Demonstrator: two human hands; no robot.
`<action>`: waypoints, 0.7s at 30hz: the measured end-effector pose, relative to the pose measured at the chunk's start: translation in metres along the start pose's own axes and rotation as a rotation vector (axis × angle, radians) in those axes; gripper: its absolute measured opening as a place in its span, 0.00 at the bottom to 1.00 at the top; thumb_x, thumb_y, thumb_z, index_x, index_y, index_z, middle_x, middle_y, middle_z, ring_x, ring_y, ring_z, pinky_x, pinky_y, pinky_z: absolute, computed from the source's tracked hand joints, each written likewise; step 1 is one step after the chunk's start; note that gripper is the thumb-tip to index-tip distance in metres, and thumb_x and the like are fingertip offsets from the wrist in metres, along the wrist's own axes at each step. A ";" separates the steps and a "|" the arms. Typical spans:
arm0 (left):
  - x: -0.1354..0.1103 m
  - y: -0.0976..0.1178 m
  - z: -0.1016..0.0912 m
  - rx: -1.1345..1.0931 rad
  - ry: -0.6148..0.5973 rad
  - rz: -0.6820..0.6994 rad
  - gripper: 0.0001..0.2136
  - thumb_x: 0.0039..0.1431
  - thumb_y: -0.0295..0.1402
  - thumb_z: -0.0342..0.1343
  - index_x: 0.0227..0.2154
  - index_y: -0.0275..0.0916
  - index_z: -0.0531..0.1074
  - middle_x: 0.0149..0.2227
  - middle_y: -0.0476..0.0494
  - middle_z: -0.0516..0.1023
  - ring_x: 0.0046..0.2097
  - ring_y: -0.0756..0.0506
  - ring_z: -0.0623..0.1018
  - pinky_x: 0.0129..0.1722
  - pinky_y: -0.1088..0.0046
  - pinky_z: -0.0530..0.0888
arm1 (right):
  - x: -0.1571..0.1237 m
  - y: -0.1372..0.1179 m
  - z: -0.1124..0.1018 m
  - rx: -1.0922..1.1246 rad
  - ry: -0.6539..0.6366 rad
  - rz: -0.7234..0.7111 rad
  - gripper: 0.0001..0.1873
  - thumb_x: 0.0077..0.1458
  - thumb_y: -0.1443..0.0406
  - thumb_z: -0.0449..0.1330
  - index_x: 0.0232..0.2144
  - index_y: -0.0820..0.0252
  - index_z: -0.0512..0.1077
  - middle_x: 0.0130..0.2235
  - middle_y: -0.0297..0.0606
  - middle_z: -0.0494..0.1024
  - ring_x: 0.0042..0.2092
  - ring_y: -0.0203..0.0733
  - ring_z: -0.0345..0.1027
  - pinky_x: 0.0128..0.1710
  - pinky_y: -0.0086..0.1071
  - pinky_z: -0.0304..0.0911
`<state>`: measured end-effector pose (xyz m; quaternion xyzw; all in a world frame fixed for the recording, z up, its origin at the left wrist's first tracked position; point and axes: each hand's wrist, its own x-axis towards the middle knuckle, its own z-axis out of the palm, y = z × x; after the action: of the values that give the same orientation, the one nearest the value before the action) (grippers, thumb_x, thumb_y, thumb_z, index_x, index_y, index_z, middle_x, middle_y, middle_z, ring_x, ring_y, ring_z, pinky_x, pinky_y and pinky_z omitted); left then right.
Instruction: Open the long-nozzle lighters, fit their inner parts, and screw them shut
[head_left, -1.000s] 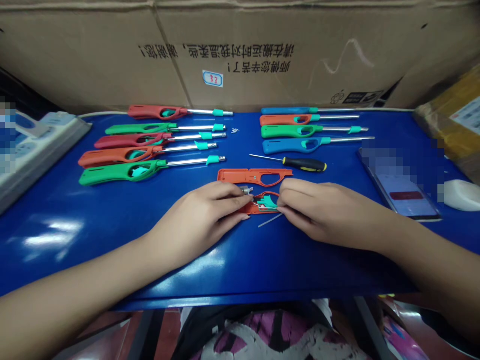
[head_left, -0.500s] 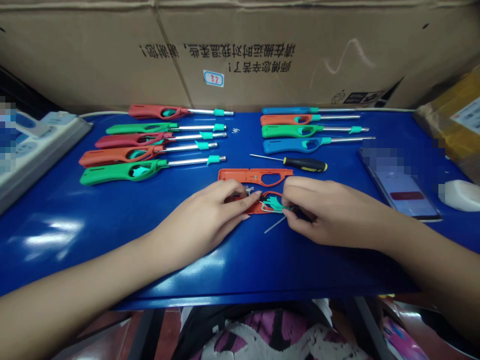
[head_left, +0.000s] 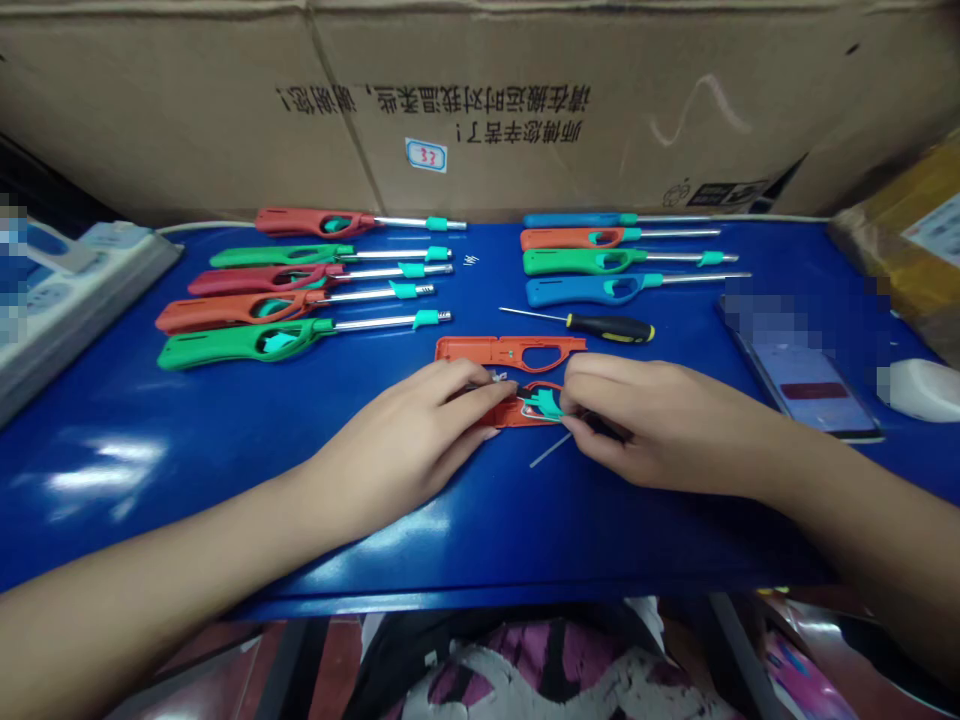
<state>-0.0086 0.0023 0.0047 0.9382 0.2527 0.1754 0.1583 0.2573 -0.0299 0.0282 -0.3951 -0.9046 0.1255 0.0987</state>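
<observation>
My left hand [head_left: 431,420] presses its fingers on an opened orange lighter casing half [head_left: 506,413], which lies on the table with small parts inside. My right hand [head_left: 626,415] is closed at the casing's right end, fingertips pinching a teal trigger [head_left: 547,403]. A white wire runs beside the trigger. Below the right fingertips a thin pale tube [head_left: 550,451] sticks out over the blue table. The other orange casing half [head_left: 480,350] lies just beyond both hands, inside facing up. My fingers hide much of the casing's contents.
Gas lighters [head_left: 247,343] lie in a column at the left, with more lighters [head_left: 585,290] at the back right. A screwdriver [head_left: 611,327], tiny screws [head_left: 470,260], a phone [head_left: 806,370] and a white mouse [head_left: 924,390] are on the table. A power strip [head_left: 97,270] borders the left; a carton [head_left: 480,60] stands behind.
The teal trigger has shifted slightly within the casing under my right fingertips. My left fingers have moved a little on the casing. Everything else stays in place.
</observation>
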 end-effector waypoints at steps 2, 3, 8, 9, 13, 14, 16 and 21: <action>0.001 0.001 0.000 0.000 -0.005 -0.009 0.17 0.71 0.30 0.52 0.60 0.34 0.69 0.53 0.37 0.75 0.52 0.41 0.76 0.53 0.61 0.76 | -0.001 0.001 0.000 -0.004 -0.007 -0.008 0.06 0.65 0.68 0.52 0.33 0.59 0.65 0.35 0.34 0.70 0.32 0.36 0.63 0.32 0.32 0.55; 0.002 0.001 0.000 0.001 -0.004 -0.012 0.16 0.71 0.31 0.52 0.59 0.34 0.69 0.54 0.37 0.75 0.53 0.41 0.76 0.54 0.61 0.76 | -0.001 0.001 0.000 -0.005 -0.011 -0.007 0.06 0.65 0.68 0.52 0.33 0.59 0.65 0.35 0.34 0.70 0.32 0.36 0.64 0.32 0.32 0.55; 0.002 0.000 0.001 -0.004 0.002 -0.012 0.15 0.71 0.31 0.52 0.57 0.35 0.69 0.55 0.37 0.76 0.55 0.41 0.77 0.55 0.61 0.76 | -0.001 0.001 0.000 0.004 -0.012 -0.002 0.07 0.65 0.68 0.52 0.32 0.59 0.64 0.35 0.35 0.70 0.33 0.36 0.64 0.32 0.32 0.55; 0.001 -0.001 0.001 0.000 0.009 -0.003 0.15 0.71 0.31 0.52 0.58 0.35 0.69 0.56 0.37 0.76 0.55 0.41 0.77 0.55 0.60 0.76 | 0.000 0.001 0.000 0.005 -0.011 -0.004 0.07 0.65 0.68 0.52 0.32 0.59 0.64 0.35 0.35 0.70 0.33 0.36 0.64 0.32 0.32 0.55; -0.001 -0.002 0.004 0.022 0.047 0.034 0.18 0.71 0.30 0.53 0.61 0.34 0.66 0.58 0.36 0.76 0.58 0.40 0.76 0.58 0.58 0.76 | 0.000 0.001 -0.001 0.003 -0.006 -0.011 0.06 0.65 0.68 0.52 0.33 0.59 0.65 0.35 0.34 0.69 0.33 0.36 0.65 0.32 0.32 0.55; -0.001 -0.002 0.004 0.019 0.049 0.038 0.19 0.71 0.30 0.53 0.62 0.34 0.65 0.58 0.36 0.76 0.58 0.40 0.76 0.58 0.58 0.76 | 0.000 0.001 -0.001 0.001 -0.007 -0.012 0.06 0.64 0.68 0.52 0.33 0.59 0.65 0.35 0.34 0.69 0.33 0.36 0.65 0.32 0.32 0.55; 0.000 -0.002 0.005 0.000 0.052 0.040 0.19 0.71 0.30 0.52 0.62 0.34 0.66 0.58 0.36 0.76 0.58 0.41 0.76 0.58 0.59 0.76 | -0.001 0.001 -0.001 -0.004 -0.010 -0.013 0.06 0.64 0.68 0.52 0.33 0.59 0.65 0.35 0.34 0.69 0.33 0.36 0.65 0.32 0.32 0.55; 0.003 -0.001 0.002 -0.053 0.063 0.072 0.15 0.71 0.27 0.53 0.57 0.34 0.72 0.54 0.38 0.78 0.55 0.43 0.78 0.55 0.65 0.78 | -0.001 0.001 -0.001 -0.009 -0.002 -0.022 0.07 0.65 0.68 0.53 0.33 0.59 0.65 0.35 0.35 0.70 0.32 0.36 0.65 0.32 0.32 0.56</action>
<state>-0.0054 0.0043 0.0040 0.9363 0.2187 0.2170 0.1686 0.2592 -0.0299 0.0284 -0.3855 -0.9096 0.1208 0.0974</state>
